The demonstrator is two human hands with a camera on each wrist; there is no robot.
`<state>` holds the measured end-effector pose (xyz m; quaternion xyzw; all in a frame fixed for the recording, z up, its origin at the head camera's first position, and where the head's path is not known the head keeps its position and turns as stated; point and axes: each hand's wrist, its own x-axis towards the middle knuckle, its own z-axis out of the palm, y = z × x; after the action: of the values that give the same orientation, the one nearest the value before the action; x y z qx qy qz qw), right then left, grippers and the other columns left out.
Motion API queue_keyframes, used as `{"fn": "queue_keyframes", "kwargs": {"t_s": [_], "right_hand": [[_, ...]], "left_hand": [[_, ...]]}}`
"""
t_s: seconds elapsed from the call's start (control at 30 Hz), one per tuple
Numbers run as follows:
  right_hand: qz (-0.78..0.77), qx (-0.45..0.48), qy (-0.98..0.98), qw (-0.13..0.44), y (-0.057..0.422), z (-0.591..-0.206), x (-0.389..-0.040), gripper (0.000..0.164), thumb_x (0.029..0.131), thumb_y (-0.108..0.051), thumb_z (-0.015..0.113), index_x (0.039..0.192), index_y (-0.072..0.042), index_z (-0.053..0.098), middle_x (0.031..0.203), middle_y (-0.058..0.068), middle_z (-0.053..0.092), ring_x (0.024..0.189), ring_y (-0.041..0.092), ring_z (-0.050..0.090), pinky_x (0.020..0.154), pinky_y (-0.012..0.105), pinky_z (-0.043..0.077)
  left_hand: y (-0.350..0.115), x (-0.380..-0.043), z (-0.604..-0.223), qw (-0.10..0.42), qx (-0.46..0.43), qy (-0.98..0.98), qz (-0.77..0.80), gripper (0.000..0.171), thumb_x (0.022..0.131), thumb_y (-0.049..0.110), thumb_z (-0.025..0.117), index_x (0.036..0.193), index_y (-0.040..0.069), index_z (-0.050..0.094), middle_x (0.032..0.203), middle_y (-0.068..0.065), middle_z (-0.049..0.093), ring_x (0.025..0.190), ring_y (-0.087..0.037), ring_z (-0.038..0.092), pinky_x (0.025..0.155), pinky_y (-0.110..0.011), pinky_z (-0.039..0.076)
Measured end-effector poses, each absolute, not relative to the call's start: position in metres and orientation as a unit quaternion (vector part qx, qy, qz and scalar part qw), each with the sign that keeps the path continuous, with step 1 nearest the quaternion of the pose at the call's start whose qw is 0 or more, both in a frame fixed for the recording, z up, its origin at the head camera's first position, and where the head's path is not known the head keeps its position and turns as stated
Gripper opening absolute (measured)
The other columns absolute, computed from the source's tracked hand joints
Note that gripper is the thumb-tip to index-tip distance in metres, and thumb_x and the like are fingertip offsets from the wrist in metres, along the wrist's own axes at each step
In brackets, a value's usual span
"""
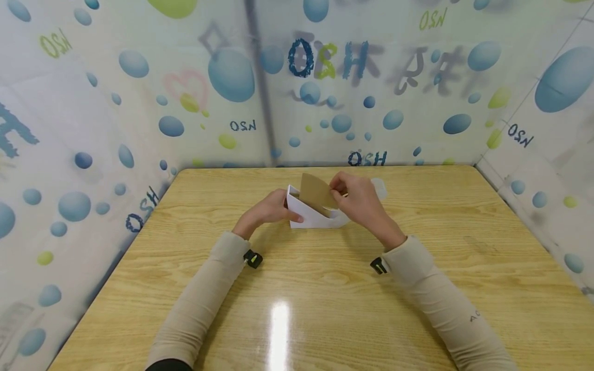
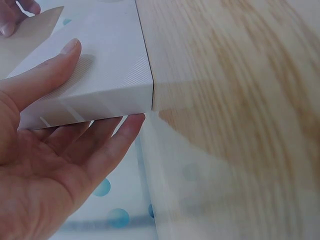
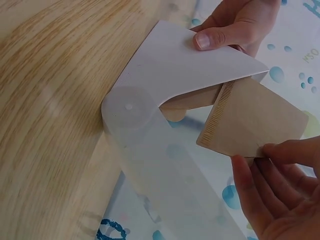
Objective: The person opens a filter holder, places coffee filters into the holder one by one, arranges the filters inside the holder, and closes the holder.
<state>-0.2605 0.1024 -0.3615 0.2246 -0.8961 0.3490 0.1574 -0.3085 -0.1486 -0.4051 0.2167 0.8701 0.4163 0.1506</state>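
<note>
A white box with a slanted open top stands on the wooden table. My left hand grips its left end, thumb on the near side and fingers on the other side. Between thumb and fingers, my right hand pinches the edge of a brown paper coffee filter with a crimped seam. That filter sticks up out of the box's opening, its lower part still at the opening. More brown paper shows inside the box. A translucent lid is swung away from the opening, pivoting at the box's corner.
The wooden table runs up to a patterned curtain at the back, with similar sheets on both sides. Small dark devices with straps sit at the sleeve cuffs.
</note>
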Motion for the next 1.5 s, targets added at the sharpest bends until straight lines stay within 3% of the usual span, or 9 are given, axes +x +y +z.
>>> {"fn": "queue_keyframes", "kwargs": {"t_s": [0.8, 1.5], "right_hand": [[0.330, 0.240, -0.905, 0.123, 0.097, -0.369, -0.262, 0.004, 0.095, -0.006, 0.070, 0.099, -0.005, 0.071, 0.091, 0.009, 0.077, 0.080, 0.021, 0.072, 0.075, 0.039, 0.059], [0.308, 0.254, -0.913, 0.089, 0.090, -0.377, -0.263, 0.007, 0.094, -0.002, 0.070, 0.098, -0.006, 0.074, 0.094, 0.010, 0.077, 0.083, 0.021, 0.072, 0.076, 0.039, 0.059]], "left_hand": [[-0.150, -0.309, -0.405, 0.153, 0.227, 0.864, 0.422, 0.047, 0.086, 0.009, 0.082, 0.129, 0.006, 0.064, 0.121, -0.013, 0.073, 0.103, -0.024, 0.071, 0.087, -0.035, 0.057], [-0.150, -0.308, -0.405, 0.153, 0.223, 0.864, 0.424, 0.041, 0.085, 0.008, 0.083, 0.122, 0.004, 0.067, 0.114, -0.014, 0.074, 0.096, -0.021, 0.071, 0.081, -0.031, 0.055]]}}
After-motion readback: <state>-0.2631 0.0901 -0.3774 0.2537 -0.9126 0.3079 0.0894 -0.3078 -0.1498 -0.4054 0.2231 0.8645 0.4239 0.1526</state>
